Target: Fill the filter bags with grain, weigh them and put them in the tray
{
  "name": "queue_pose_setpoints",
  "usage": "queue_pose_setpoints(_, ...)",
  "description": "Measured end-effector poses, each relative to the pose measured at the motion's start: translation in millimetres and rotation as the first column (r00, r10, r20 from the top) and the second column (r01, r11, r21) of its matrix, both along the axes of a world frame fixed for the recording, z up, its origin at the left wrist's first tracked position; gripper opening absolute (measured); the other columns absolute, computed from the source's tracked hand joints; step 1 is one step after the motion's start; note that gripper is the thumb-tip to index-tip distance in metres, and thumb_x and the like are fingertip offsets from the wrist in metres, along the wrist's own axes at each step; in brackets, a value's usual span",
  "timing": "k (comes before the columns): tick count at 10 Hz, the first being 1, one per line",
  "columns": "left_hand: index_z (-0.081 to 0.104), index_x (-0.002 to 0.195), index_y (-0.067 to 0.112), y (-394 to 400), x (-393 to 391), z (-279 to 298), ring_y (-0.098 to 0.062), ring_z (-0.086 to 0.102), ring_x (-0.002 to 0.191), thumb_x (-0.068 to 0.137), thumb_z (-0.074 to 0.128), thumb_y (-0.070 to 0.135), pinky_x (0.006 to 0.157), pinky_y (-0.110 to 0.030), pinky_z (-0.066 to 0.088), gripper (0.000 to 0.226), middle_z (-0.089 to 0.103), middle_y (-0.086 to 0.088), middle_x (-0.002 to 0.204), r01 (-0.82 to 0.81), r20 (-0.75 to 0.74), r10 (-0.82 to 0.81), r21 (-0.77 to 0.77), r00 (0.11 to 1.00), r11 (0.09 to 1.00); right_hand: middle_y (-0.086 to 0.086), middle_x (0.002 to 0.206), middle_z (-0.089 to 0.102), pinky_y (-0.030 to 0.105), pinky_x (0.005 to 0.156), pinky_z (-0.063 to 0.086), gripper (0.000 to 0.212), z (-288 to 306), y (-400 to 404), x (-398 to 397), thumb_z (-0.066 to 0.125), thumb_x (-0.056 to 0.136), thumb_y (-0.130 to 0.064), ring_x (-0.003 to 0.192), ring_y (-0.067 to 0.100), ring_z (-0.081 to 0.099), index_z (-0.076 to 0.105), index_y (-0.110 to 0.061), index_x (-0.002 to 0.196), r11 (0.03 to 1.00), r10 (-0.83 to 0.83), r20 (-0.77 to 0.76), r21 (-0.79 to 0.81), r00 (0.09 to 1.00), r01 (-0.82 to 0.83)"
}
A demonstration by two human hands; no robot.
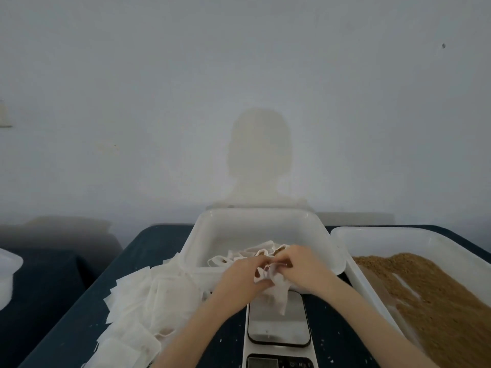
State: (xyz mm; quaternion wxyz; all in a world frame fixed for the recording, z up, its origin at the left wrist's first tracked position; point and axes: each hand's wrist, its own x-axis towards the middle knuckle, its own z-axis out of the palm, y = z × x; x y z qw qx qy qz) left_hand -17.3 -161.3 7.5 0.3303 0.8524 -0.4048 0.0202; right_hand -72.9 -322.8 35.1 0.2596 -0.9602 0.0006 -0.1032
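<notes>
My only feed is the head-worn wide-angle camera, looking forward and slightly down from close above the dark table (170, 251), the scale (279, 325) near the bottom edge and the pale wall (239, 75) filling the upper half.

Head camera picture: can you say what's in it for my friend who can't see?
Two hands, left hand and right hand, hold a white filter bag above a scale. Behind sits a white tray with filled bags, empty bags lie left, and a grain tray sits right.
</notes>
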Motion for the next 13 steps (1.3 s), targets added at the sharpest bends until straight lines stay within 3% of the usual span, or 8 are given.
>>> queue_pose_setpoints(1, 0.065, 0.098, 0.028, -8.5, 17.0, 13.4, 0.002, 0.051, 0.065, 0.086, 0.063, 0.030, 0.061, -0.016, 0.036, 0.012, 0.056, 0.016, 0.069, -0.043, -0.005, 0.043, -0.038, 0.999, 0.998, -0.012, 0.055, 0.056, 0.015, 0.051, 0.033, 0.018, 20.1, -2.6, 10.9, 0.063, 0.090, -0.021, 0.049, 0.000, 0.044, 0.077, -0.021, 0.079, 0.987, 0.069, 0.013, 0.147, 0.998, -0.070)
queue_pose_setpoints(2, 0.068, 0.090, 0.023, -13.5, 39.3, 28.6, 0.002, 0.054, 0.057, 0.088, 0.058, 0.015, 0.055, -0.017, 0.041, 0.013, 0.058, 0.015, 0.063, -0.096, -0.065, 0.087, -0.133, 0.994, 0.986, -0.011, 0.055, 0.053, 0.013, 0.048, 0.032, 0.026, 34.5, -4.8, 27.5, 0.063, 0.091, -0.038, 0.047, 0.000, 0.043, 0.074, -0.016, 0.082, 0.984, 0.039, 0.052, 0.170, 0.998, -0.048)
queue_pose_setpoints(4, 0.051, 0.066, 0.021, -25.1, 93.7, 45.3, -0.005, 0.058, 0.057, 0.088, 0.052, 0.008, 0.052, -0.014, 0.038, 0.026, 0.064, 0.003, 0.064, -0.289, -0.043, 0.285, -0.140, 0.957, 0.947, -0.002, 0.119, 0.067, 0.028, 0.089, 0.050, 0.043, 45.8, -5.2, 74.7, 0.067, 0.084, -0.018, 0.106, 0.013, 0.062, 0.062, -0.021, 0.126, 0.999, -0.050, 0.066, -0.010, 0.997, 0.051)
queue_pose_setpoints(5, 0.050, 0.063, 0.014, -28.1, 120.3, 37.9, -0.009, 0.045, 0.055, 0.085, 0.052, 0.006, 0.054, -0.017, 0.033, 0.024, 0.057, 0.002, 0.064, -0.367, -0.053, 0.363, -0.148, 0.930, 0.918, 0.004, 0.117, 0.069, 0.035, 0.094, 0.050, 0.031, 41.1, -5.4, 105.4, 0.055, 0.092, -0.010, 0.107, 0.019, 0.063, 0.068, -0.018, 0.119, 0.993, -0.113, 0.074, -0.024, 0.991, 0.115)
queue_pose_setpoints(6, 0.064, 0.080, 0.007, -25.7, 141.8, 17.4, -0.005, 0.043, 0.059, 0.086, 0.052, 0.003, 0.057, -0.010, 0.035, 0.014, 0.059, 0.002, 0.073, -0.404, -0.071, 0.397, -0.176, 0.915, 0.898, 0.001, 0.113, 0.070, 0.033, 0.091, 0.050, 0.026, 26.9, -1.8, 131.2, 0.053, 0.095, -0.014, 0.103, 0.020, 0.064, 0.070, -0.020, 0.114, 0.985, -0.131, 0.066, -0.106, 0.989, 0.137)
queue_pose_setpoints(8, 0.070, 0.099, 0.011, -17.0, 165.7, -36.9, -0.017, 0.062, 0.089, 0.085, 0.062, 0.010, 0.073, -0.023, 0.044, 0.016, 0.070, -0.006, 0.100, -0.232, -0.101, 0.287, 0.366, 0.953, 0.901, 0.005, 0.110, 0.070, 0.027, 0.079, 0.048, 0.023, -29.2, 10.1, 155.0, 0.057, 0.091, -0.028, 0.100, 0.025, 0.066, 0.073, -0.027, 0.108, 0.947, -0.045, -0.286, -0.316, 0.957, -0.049)
queue_pose_setpoints(9, 0.072, 0.100, 0.013, -14.2, 169.0, -39.0, -0.019, 0.065, 0.094, 0.085, 0.062, 0.012, 0.075, -0.025, 0.047, 0.018, 0.071, -0.006, 0.101, -0.188, -0.119, 0.265, 0.440, 0.957, 0.878, 0.003, 0.112, 0.070, 0.033, 0.086, 0.051, 0.023, -41.3, 8.0, 154.5, 0.058, 0.092, -0.031, 0.104, 0.024, 0.064, 0.072, -0.032, 0.110, 0.929, -0.029, -0.235, -0.365, 0.972, -0.061)
queue_pose_setpoints(13, 0.064, 0.116, 0.017, 2.5, 137.8, -7.3, -0.016, 0.058, 0.108, 0.093, 0.056, 0.026, 0.090, -0.027, 0.046, 0.026, 0.065, 0.001, 0.117, -0.181, -0.025, 0.204, 0.367, 0.979, 0.912, -0.006, 0.112, 0.070, 0.029, 0.084, 0.050, 0.027, -8.4, -2.8, 119.0, 0.050, 0.093, -0.027, 0.104, 0.017, 0.063, 0.071, -0.031, 0.110, 0.932, 0.019, -0.155, -0.354, 0.988, -0.074)
